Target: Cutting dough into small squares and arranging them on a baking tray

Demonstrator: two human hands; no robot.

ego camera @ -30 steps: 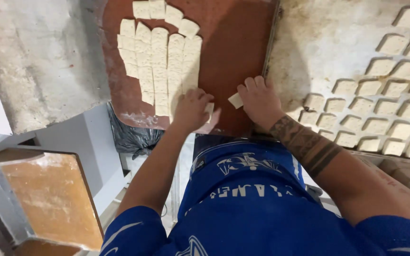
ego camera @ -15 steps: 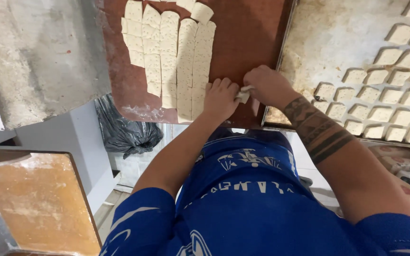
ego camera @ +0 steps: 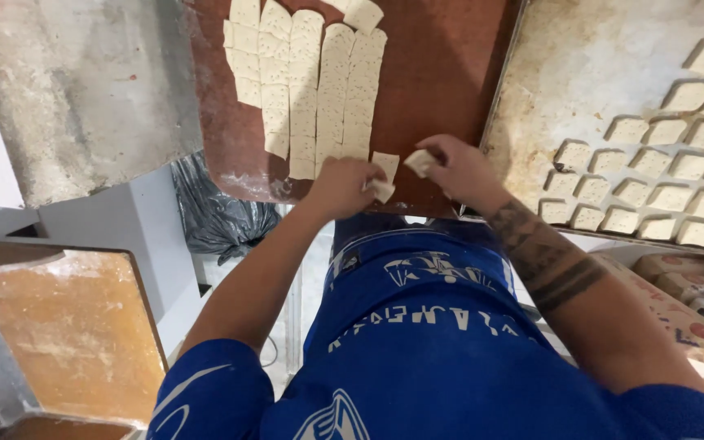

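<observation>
Pale cream dough squares (ego camera: 311, 90) speckled with dark seeds lie on a reddish-brown board (ego camera: 442, 73) — the tray (ego camera: 580, 73) is mottled tan, the shirt (ego camera: 425, 342) bright blue with white print.

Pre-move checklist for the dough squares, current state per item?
1. Right hand holds a dough square: ok.
2. Left hand holds a second square: ok, grip partly hidden.
3. Bare space on the baking tray for more pieces: ok, upper left part free.
4. Cut strips left on the brown board: ok, several rows.
5. Placed squares apart on the tray: ok where visible.
6. Squares cleanly separated from the strip: cannot tell.
</observation>
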